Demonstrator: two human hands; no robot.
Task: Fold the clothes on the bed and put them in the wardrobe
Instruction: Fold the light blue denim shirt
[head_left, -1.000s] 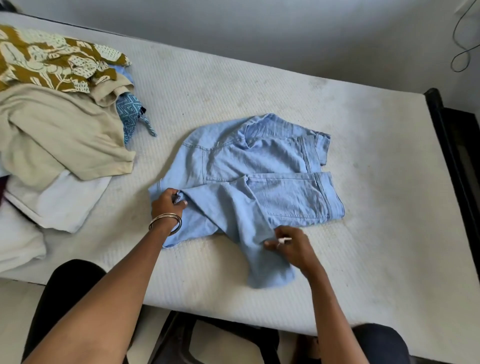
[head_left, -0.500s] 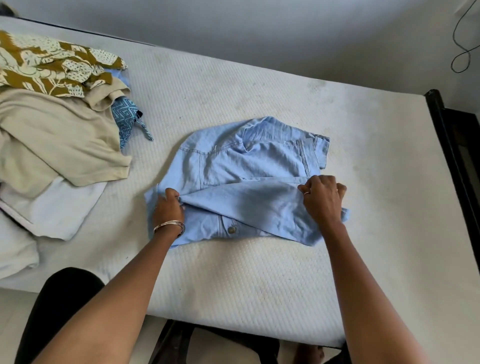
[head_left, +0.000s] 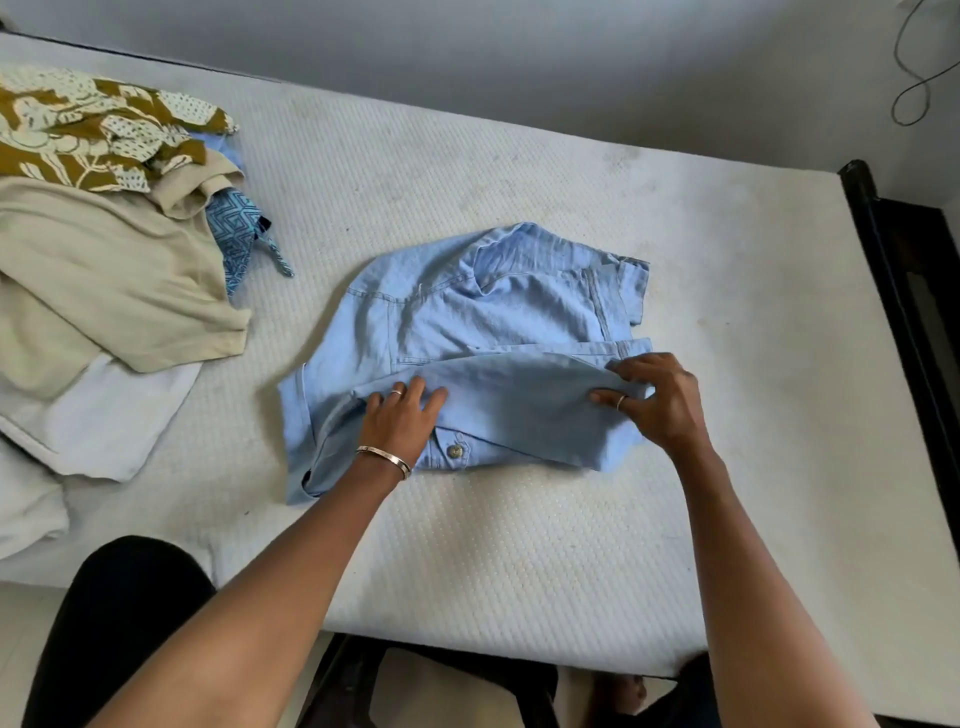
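The blue shirt (head_left: 483, 338) lies mid-bed (head_left: 519, 545). Its folded sleeve is pressed flat by the left hand (head_left: 402, 418), fingers straight, and pinched by the right hand (head_left: 657, 402); edges should be aligned before creasing.

Soft, even daylight here, bright across the white textured mattress (head_left: 519, 545); faint shadows tuck just under both forearms. No glare. Focus is crisp centre frame, while wide-angle distortion bends the bed's edges.
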